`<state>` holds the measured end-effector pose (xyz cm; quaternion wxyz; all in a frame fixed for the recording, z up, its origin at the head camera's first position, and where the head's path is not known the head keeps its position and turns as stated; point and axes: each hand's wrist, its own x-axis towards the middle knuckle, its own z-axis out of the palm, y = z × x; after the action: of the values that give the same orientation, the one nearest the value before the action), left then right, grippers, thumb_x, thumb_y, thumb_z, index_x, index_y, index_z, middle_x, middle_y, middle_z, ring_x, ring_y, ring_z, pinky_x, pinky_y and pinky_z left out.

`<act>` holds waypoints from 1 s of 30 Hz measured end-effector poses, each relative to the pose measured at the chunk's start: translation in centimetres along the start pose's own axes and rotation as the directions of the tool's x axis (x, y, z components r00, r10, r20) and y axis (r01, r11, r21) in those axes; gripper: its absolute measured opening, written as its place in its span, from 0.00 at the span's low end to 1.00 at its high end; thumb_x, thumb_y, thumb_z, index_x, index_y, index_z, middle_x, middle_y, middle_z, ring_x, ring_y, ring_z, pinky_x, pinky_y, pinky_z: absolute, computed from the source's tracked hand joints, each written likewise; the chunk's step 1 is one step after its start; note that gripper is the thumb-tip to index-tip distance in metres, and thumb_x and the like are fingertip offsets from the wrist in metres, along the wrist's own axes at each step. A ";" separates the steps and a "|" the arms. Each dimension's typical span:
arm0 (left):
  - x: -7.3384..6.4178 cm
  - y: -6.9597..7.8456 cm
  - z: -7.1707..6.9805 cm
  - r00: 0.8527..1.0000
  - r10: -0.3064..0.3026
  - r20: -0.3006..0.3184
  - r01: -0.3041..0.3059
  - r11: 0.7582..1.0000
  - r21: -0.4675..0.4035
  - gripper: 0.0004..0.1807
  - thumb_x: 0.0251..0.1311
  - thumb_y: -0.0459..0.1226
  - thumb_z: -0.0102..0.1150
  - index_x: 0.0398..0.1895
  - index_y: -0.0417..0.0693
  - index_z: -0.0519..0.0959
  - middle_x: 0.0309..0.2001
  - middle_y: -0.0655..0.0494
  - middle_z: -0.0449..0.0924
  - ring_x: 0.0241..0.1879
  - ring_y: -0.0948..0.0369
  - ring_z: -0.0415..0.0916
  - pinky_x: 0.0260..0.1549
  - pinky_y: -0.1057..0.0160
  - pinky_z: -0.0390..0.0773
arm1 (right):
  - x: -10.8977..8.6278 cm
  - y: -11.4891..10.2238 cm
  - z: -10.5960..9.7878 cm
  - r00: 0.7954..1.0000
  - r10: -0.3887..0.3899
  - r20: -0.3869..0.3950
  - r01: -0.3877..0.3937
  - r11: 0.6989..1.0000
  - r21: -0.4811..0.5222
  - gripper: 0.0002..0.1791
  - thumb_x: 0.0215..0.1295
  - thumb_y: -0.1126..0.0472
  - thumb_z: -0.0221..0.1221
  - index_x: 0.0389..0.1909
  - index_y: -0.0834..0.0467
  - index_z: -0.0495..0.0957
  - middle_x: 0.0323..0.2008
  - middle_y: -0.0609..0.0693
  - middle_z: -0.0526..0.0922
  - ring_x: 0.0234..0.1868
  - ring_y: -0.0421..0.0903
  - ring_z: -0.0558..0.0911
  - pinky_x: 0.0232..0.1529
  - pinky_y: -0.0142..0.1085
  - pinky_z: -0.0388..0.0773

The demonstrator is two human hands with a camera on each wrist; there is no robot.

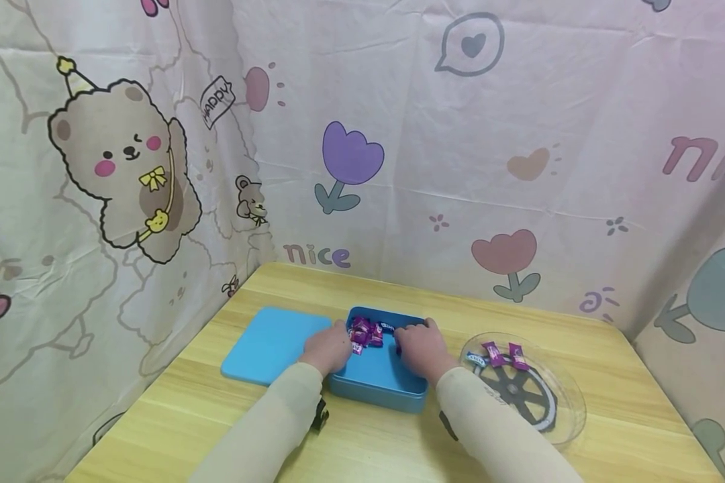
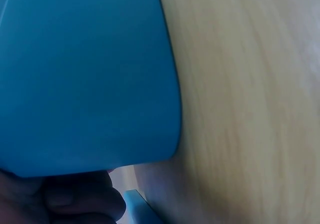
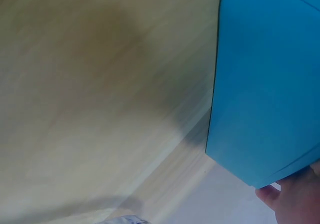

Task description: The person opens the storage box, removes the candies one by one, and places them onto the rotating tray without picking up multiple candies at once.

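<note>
Box (image 1: 377, 394): blue, lidless, upright on the counter (image 1: 362, 449), between the two hands; its floor shows bare at the front.
Left hand (image 1: 329, 347): fingers curled over the left wall of the box, gripping it; the left wrist view shows bent fingers against the edge of the box.
Right hand (image 1: 424, 347): bent over the right wall of the box, gripping it, with some fingers hidden on the inner side; a dark purple bit shows beside them, and whether they touch it I cannot tell.
Candies in box (image 1: 362, 331): a small heap, mostly purple wrappers, toward the back left, close to the left hand; a blue-and-white candy (image 1: 387, 327) lies at the right of the heap.
Lid (image 1: 272, 342): flat blue panel on the counter, just left of the box, partly behind the left hand and sleeve.
Tray (image 1: 574, 402): clear and round, right of the box, its near left part covered by the right sleeve (image 1: 489, 416).
On tray: two purple candies (image 1: 518, 356) and a blue-white one (image 1: 476, 359) near the far edge, beside a dark spoked wheel shape (image 1: 512, 389).
Cloth (image 1: 435, 147): pale, printed with flowers, hearts and a bear (image 1: 127, 168), hanging behind and at both sides.
</note>
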<state>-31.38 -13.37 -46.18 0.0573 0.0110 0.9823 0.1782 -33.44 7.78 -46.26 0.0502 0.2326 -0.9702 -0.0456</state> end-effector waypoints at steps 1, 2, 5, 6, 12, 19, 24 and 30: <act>0.0 0.0 0.0 1.000 0.001 -0.001 -0.001 1.000 0.001 0.31 0.74 0.38 0.46 0.76 0.34 0.59 0.63 0.39 0.75 0.36 0.53 0.75 0.26 0.54 0.78 | 0.0 0.0 0.0 1.000 0.002 0.002 -0.002 1.000 0.006 0.05 0.68 0.57 0.64 0.42 0.50 0.85 0.36 0.48 0.87 0.44 0.51 0.84 0.66 0.63 0.61; 0.1 0.0 0.0 1.000 0.002 -0.001 -0.002 1.000 0.001 0.31 0.74 0.38 0.46 0.76 0.33 0.59 0.63 0.39 0.75 0.36 0.52 0.75 0.27 0.54 0.79 | 0.0 0.1 0.0 1.000 0.002 0.001 -0.002 1.000 0.016 0.05 0.68 0.57 0.64 0.41 0.50 0.85 0.35 0.48 0.87 0.44 0.51 0.84 0.66 0.63 0.61; 0.1 0.0 0.0 1.000 0.002 -0.002 -0.002 1.000 -0.002 0.31 0.73 0.38 0.46 0.76 0.34 0.59 0.64 0.39 0.75 0.38 0.52 0.75 0.29 0.53 0.79 | 0.0 0.3 -0.1 1.000 0.003 -0.013 -0.002 0.998 0.070 0.02 0.67 0.58 0.64 0.38 0.49 0.84 0.32 0.46 0.85 0.42 0.50 0.84 0.67 0.64 0.60; 0.1 0.1 0.0 1.000 0.003 -0.002 -0.003 1.000 0.001 0.31 0.73 0.38 0.46 0.76 0.34 0.59 0.64 0.39 0.75 0.38 0.52 0.75 0.30 0.52 0.80 | -0.1 0.4 -0.2 1.000 0.002 -0.022 0.000 0.996 0.094 0.02 0.67 0.58 0.64 0.37 0.49 0.83 0.32 0.45 0.85 0.42 0.49 0.84 0.67 0.64 0.60; -0.1 0.1 -0.1 1.000 0.009 -0.010 -0.009 1.000 -0.006 0.31 0.73 0.38 0.47 0.75 0.33 0.60 0.62 0.39 0.76 0.37 0.52 0.75 0.38 0.47 0.81 | -1.0 1.2 -1.7 0.998 0.005 -0.064 0.013 0.961 0.277 0.03 0.64 0.59 0.66 0.37 0.48 0.82 0.32 0.41 0.82 0.36 0.44 0.80 0.56 0.53 0.74; -0.2 0.0 -0.1 1.000 0.009 -0.007 -0.009 1.000 -0.017 0.30 0.73 0.37 0.46 0.75 0.33 0.60 0.62 0.39 0.76 0.38 0.52 0.76 0.42 0.44 0.81 | -2.3 3.3 -3.9 0.995 0.090 -0.049 -0.057 0.878 0.475 0.05 0.66 0.57 0.68 0.38 0.48 0.80 0.32 0.41 0.79 0.34 0.43 0.77 0.40 0.40 0.80; 0.0 -0.2 -0.1 1.000 -0.001 -0.003 0.001 1.000 -0.018 0.31 0.74 0.38 0.46 0.76 0.34 0.59 0.64 0.40 0.75 0.40 0.52 0.76 0.42 0.45 0.81 | -3.2 5.0 -4.9 0.990 0.137 -0.017 -0.096 0.769 0.632 0.05 0.69 0.58 0.66 0.40 0.50 0.78 0.32 0.44 0.79 0.34 0.45 0.79 0.37 0.38 0.81; -0.1 -0.1 0.0 1.000 -0.006 0.000 0.006 1.000 -0.018 0.31 0.74 0.39 0.46 0.76 0.34 0.60 0.64 0.40 0.75 0.41 0.52 0.75 0.44 0.45 0.81 | -4.3 7.0 -6.0 0.989 0.136 -0.053 -0.073 0.771 0.632 0.05 0.69 0.59 0.64 0.38 0.51 0.76 0.30 0.45 0.79 0.31 0.46 0.77 0.34 0.39 0.77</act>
<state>-31.32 -13.46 -46.26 0.0580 0.0075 0.9806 0.1868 -32.04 15.55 -39.82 0.0185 0.1836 -0.9376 0.2948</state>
